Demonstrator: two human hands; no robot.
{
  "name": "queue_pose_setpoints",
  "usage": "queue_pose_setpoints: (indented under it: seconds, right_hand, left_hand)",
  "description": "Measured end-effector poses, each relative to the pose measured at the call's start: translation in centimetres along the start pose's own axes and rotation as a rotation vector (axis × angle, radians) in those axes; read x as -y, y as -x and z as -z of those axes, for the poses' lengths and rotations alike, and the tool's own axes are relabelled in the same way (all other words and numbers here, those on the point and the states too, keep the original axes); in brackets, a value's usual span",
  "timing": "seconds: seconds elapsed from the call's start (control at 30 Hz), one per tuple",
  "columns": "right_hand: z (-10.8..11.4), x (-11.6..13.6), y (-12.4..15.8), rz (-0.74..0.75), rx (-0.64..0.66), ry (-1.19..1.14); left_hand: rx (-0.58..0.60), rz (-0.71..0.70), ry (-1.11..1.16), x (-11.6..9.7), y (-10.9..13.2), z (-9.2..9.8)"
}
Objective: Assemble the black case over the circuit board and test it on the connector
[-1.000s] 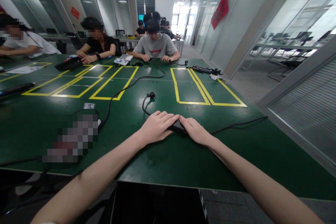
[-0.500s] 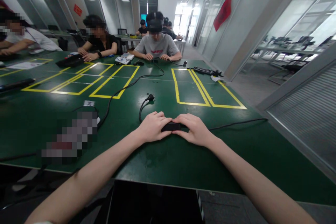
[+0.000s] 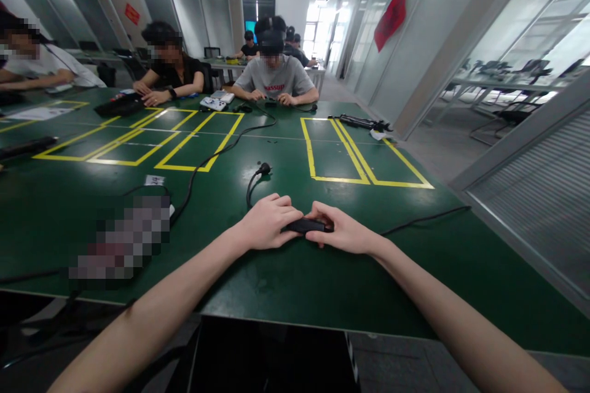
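Note:
A black power adapter (image 3: 305, 226) is held between my two hands, low over the green table (image 3: 286, 285). My left hand (image 3: 265, 222) is closed on its left end, thumb below and fingers above. My right hand (image 3: 343, 228) pinches its right end, where a cord appears to join. A short cord runs from behind my left hand to a black plug (image 3: 264, 169) on the table just beyond. From my right hand a thin black cable (image 3: 426, 218) stretches right to the table edge. My fingers hide both ends of the adapter.
A blurred power strip (image 3: 126, 236) lies to the left, with a long black cable (image 3: 216, 153) crossing the table. Yellow tape outlines (image 3: 338, 180) mark the tabletop. A folded black tripod-like thing (image 3: 362, 123) lies far right. Several people sit across the table.
The adapter is now slightly tilted and shifted a little right. My right hand has changed its grip, its fingers curling round the right end. My left hand keeps its hold.

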State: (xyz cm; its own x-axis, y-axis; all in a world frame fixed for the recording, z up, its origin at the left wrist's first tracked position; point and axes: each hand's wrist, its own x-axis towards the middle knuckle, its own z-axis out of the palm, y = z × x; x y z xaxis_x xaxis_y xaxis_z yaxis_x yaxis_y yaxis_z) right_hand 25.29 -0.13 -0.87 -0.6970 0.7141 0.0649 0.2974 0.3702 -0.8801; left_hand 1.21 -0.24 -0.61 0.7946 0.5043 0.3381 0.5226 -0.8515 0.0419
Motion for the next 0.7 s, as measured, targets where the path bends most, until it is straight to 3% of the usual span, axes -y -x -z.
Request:
queue_pose_setpoints:
  seconds: [0.13, 0.27, 0.4, 0.57, 0.63, 0.7]
  right_hand:
    - [0.2, 0.0, -0.1, -0.113, 0.062, -0.276]
    - [1.1, -0.5, -0.7, -0.177, -0.125, -0.361]
    - [3.8, -1.8, -1.0, -0.178, -0.604, -0.485]
    - [8.8, -3.5, 0.1, -0.047, -1.335, -0.32]
    - [10.6, -4.2, 1.3, -0.058, -1.497, -0.135]
    - [12.1, -5.3, 2.9, -0.126, -1.526, 0.126]
  left_hand:
    - [-0.036, -0.037, 0.015, -0.1, -0.2, -0.2]
    - [-0.142, 0.071, 0.029, 0.5, -0.2, -0.3]
    - [-0.235, 0.17, -0.008, 1.5, 0.5, -0.4]
    - [-0.127, 0.147, 0.105, 2.2, 0.7, -1.4]
    - [-0.116, 0.155, 0.136, 2.1, 0.4, -1.6]
    - [-0.109, 0.157, 0.154, 2.1, 0.2, -1.7]
